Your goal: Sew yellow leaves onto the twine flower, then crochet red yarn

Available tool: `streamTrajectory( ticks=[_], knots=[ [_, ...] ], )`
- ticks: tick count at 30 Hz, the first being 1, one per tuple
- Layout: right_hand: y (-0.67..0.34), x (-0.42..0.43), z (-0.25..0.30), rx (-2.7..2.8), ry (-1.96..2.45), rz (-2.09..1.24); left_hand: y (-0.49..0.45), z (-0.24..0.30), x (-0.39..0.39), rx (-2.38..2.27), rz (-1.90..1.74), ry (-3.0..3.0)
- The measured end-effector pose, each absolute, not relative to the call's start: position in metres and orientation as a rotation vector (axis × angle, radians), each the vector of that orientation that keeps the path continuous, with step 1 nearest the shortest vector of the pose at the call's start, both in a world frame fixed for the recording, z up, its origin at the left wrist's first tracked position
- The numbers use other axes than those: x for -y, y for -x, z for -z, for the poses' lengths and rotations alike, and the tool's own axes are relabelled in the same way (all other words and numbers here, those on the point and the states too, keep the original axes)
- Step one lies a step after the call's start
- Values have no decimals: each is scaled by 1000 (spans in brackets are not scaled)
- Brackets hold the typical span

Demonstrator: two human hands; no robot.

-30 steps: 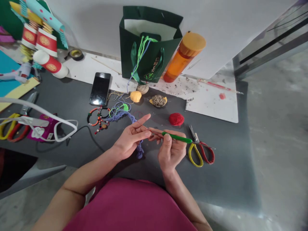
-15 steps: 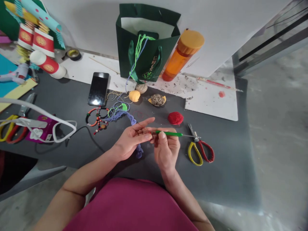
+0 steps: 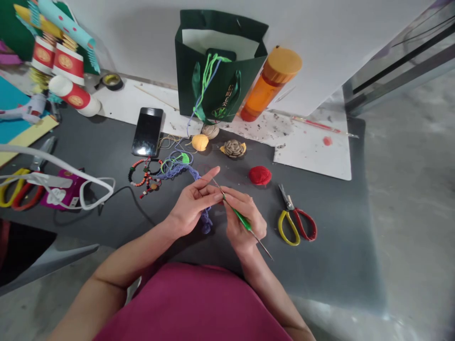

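Observation:
My right hand (image 3: 245, 219) is shut on a crochet hook (image 3: 241, 218) with a green grip and a thin metal shaft. The shaft runs diagonally, its tip up by the fingers of my left hand (image 3: 194, 203). That hand pinches a purple crocheted cord (image 3: 179, 171), which passes behind the fingers, and a knotted end (image 3: 205, 226) hangs below the palm. The hook's tip and the stitches are partly hidden by my fingers. The two hands nearly touch.
Red-handled scissors (image 3: 296, 222) and a red yarn ball (image 3: 259, 175) lie to the right on the dark tabletop (image 3: 320, 265). Ahead are bead bracelets (image 3: 144, 177), a phone (image 3: 147, 131), a green paper bag (image 3: 213, 78) and an orange bottle (image 3: 270, 85). A white cable (image 3: 67, 177) lies left.
The crochet hook has turned from nearly level to a steep diagonal, with its tail end swung down toward me. My left hand's fingers have curled slightly around the cord.

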State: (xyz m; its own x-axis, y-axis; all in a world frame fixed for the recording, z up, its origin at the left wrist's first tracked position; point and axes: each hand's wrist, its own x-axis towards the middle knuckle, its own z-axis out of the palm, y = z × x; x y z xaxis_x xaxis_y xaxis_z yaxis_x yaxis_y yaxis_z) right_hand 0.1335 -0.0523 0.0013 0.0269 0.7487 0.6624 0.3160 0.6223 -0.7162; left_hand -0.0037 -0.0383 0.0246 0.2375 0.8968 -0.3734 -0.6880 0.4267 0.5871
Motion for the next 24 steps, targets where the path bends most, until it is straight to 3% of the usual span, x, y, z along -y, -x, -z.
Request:
streamTrajectory(
  ticks=[6, 12, 24],
  knots=[
    [-128, 55, -1, 1234, 1007, -717, 6, -23, 38, -717, -1025, -297],
    [-129, 59, -2, 1134, 1109, -748, 9, -24, 36, -723, -999, -297],
    [-135, 46, -11, 848, 1011, -1251, 8, -20, 35, -594, -911, -356]
  ],
)
